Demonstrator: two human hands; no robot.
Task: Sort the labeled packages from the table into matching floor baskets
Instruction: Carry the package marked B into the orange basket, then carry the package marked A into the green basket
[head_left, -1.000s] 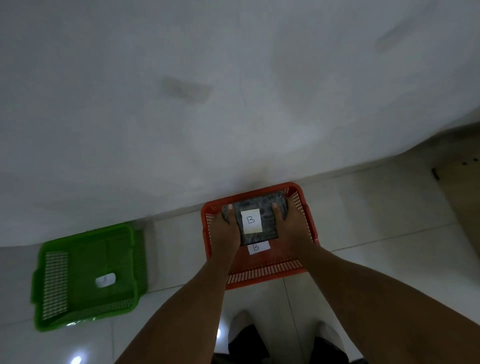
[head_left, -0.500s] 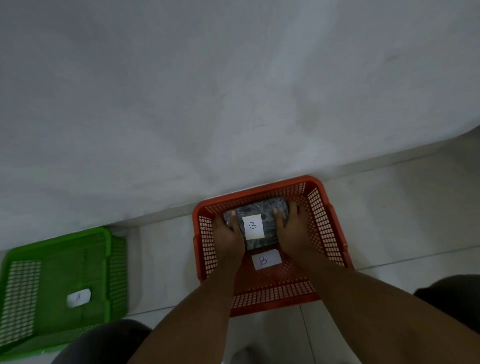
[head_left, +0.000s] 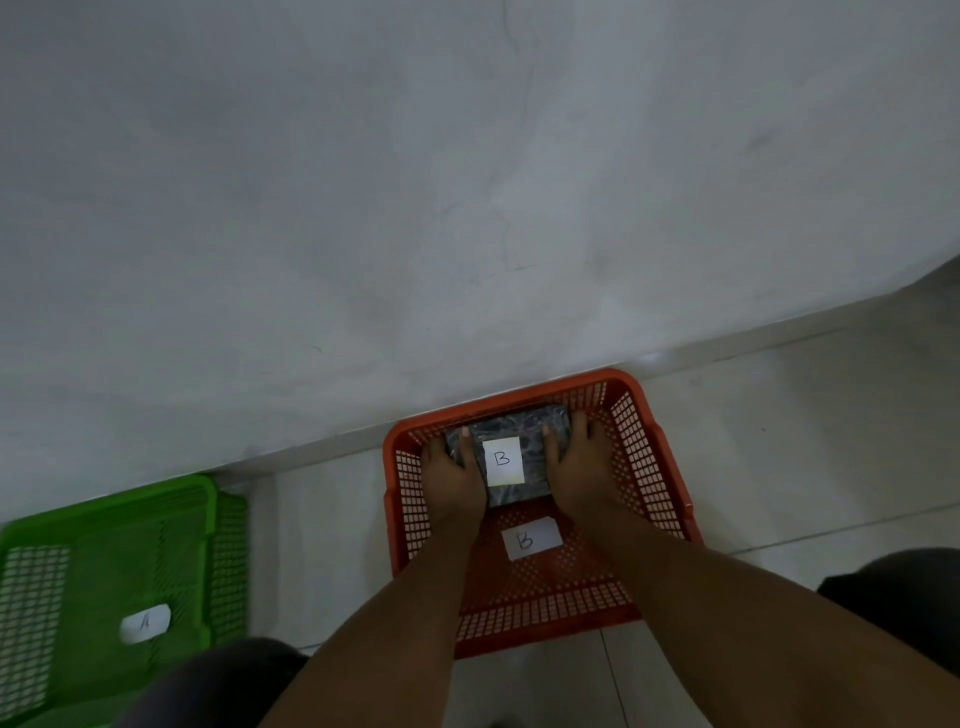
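1. Red basket (head_left: 655, 467) (tagged B) holds the dark package (head_left: 540, 434) at its 12 o'clock end.
2. Left hand (head_left: 451, 475) and right hand (head_left: 584, 470) clasp its sides, fingers closed.
3. Seat it flat, then release both together.

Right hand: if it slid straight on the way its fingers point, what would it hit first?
Probably the far wall of the red basket. The right hand points away from the person along the side of the B package, and the wall stands just beyond the fingertips. Depth is unclear.
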